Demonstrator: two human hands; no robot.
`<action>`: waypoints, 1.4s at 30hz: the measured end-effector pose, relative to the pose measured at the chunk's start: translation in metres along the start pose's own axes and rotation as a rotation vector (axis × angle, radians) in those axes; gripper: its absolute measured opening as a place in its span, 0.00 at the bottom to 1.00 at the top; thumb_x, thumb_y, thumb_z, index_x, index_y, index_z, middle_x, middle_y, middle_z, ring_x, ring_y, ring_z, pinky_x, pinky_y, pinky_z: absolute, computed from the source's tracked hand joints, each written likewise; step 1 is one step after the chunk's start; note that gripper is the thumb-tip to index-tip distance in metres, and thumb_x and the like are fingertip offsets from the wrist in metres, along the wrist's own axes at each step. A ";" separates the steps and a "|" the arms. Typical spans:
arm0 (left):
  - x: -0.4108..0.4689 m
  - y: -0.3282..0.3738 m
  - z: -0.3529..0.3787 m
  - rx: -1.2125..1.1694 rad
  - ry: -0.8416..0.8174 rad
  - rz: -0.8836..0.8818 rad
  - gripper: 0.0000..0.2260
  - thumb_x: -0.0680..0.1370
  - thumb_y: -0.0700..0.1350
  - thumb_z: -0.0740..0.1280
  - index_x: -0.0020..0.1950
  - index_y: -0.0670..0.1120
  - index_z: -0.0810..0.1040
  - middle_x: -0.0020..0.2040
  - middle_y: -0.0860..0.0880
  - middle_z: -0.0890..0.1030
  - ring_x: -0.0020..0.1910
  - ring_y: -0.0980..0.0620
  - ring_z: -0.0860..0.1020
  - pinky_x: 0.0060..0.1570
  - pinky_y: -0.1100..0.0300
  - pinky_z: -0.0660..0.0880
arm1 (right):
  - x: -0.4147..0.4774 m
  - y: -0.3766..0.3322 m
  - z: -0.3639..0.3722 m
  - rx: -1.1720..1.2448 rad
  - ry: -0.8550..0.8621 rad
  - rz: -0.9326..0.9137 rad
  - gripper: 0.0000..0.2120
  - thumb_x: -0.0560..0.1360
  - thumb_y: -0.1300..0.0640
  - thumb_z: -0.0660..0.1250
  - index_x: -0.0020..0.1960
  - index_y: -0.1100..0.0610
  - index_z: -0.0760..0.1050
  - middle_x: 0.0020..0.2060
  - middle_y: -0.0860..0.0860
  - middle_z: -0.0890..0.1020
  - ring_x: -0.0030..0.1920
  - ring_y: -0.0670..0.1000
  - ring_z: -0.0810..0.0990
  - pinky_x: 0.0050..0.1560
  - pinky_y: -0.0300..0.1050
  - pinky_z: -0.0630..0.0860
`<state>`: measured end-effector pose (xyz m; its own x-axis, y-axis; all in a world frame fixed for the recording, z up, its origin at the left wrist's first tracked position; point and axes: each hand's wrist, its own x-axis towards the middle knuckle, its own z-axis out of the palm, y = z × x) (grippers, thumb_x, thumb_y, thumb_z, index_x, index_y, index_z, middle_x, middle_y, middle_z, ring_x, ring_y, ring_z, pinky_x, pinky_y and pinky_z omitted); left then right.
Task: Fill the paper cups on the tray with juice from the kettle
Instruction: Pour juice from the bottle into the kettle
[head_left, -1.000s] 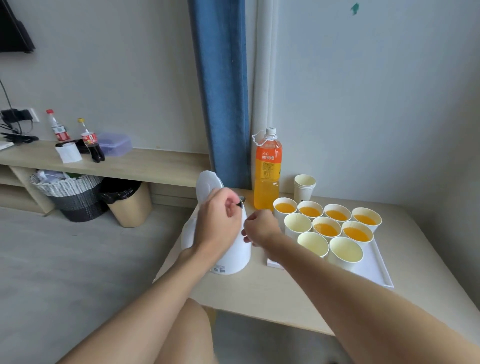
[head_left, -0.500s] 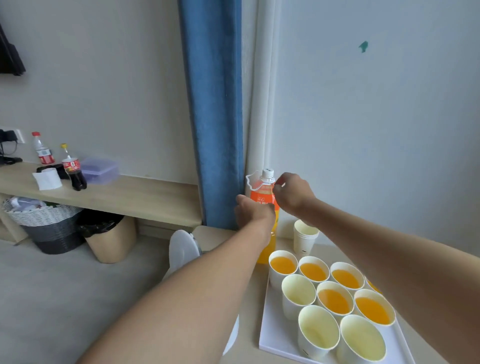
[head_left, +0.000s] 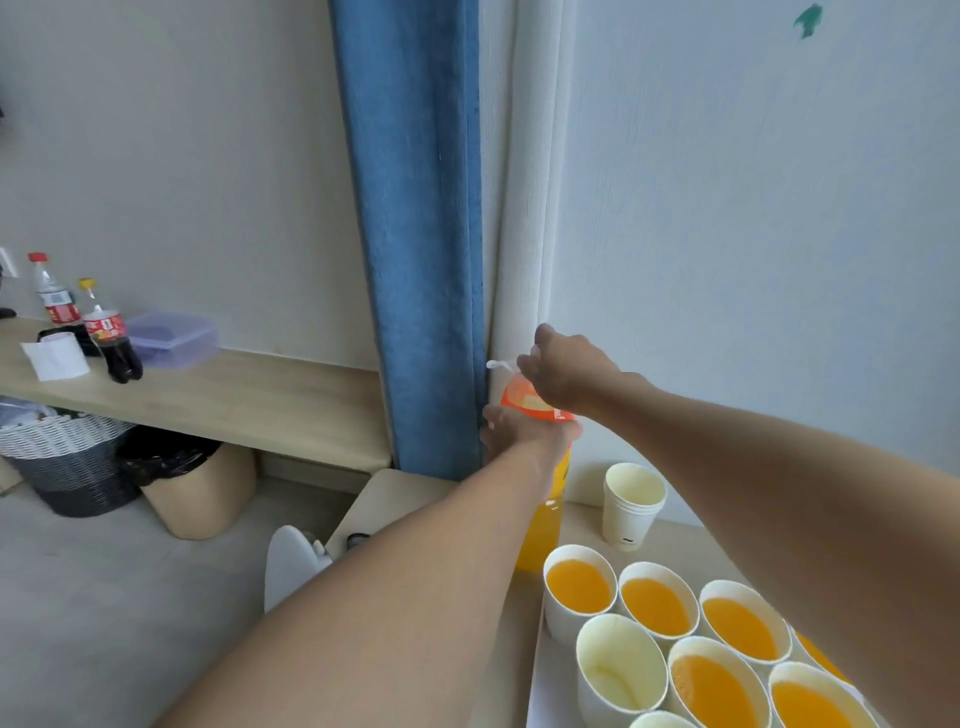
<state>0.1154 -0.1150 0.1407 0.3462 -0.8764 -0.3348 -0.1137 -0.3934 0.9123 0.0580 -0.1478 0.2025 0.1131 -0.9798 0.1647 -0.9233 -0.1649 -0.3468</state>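
Observation:
An orange juice bottle (head_left: 545, 525) stands at the table's back edge, beside the curtain. My left hand (head_left: 519, 434) grips its body around the label. My right hand (head_left: 563, 371) is curled over its top, covering the cap. Several paper cups sit on the white tray (head_left: 543, 696) at the lower right; most hold orange juice, like the nearest back cup (head_left: 579, 587), and one cup (head_left: 621, 662) looks empty. The white kettle (head_left: 291, 566), its lid up, shows only partly behind my left forearm.
A stack of spare paper cups (head_left: 631, 506) stands by the wall right of the bottle. A blue curtain (head_left: 415, 234) hangs behind it. On the left, a wooden shelf (head_left: 223, 395) carries two soda bottles and a plastic box, with baskets underneath.
My hands left the kettle and went up to the juice bottle. The left hand now wraps its body and the right hand has closed over the cap. The view moved closer.

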 end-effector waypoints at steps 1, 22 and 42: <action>-0.001 -0.004 0.001 0.005 0.019 0.014 0.43 0.68 0.50 0.81 0.75 0.46 0.59 0.72 0.43 0.69 0.69 0.39 0.71 0.71 0.44 0.71 | -0.003 -0.002 0.002 -0.016 0.024 -0.014 0.12 0.82 0.48 0.55 0.56 0.56 0.67 0.44 0.56 0.74 0.43 0.58 0.74 0.38 0.48 0.69; -0.186 0.035 -0.072 0.075 0.082 0.545 0.40 0.62 0.58 0.79 0.68 0.50 0.64 0.64 0.44 0.71 0.64 0.40 0.73 0.63 0.40 0.74 | -0.164 -0.069 -0.132 0.071 0.485 0.007 0.13 0.79 0.50 0.54 0.54 0.58 0.71 0.43 0.53 0.75 0.43 0.59 0.73 0.40 0.48 0.66; -0.254 -0.110 -0.163 0.358 -0.747 0.527 0.28 0.71 0.37 0.80 0.67 0.55 0.76 0.58 0.54 0.84 0.58 0.56 0.82 0.49 0.65 0.79 | -0.332 -0.068 -0.064 -0.024 0.068 0.239 0.13 0.72 0.52 0.68 0.34 0.55 0.68 0.32 0.51 0.76 0.33 0.54 0.77 0.35 0.41 0.70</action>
<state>0.1916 0.1961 0.1639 -0.4939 -0.8657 -0.0810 -0.4029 0.1453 0.9037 0.0600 0.1961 0.2303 -0.1340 -0.9807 0.1423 -0.9294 0.0745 -0.3616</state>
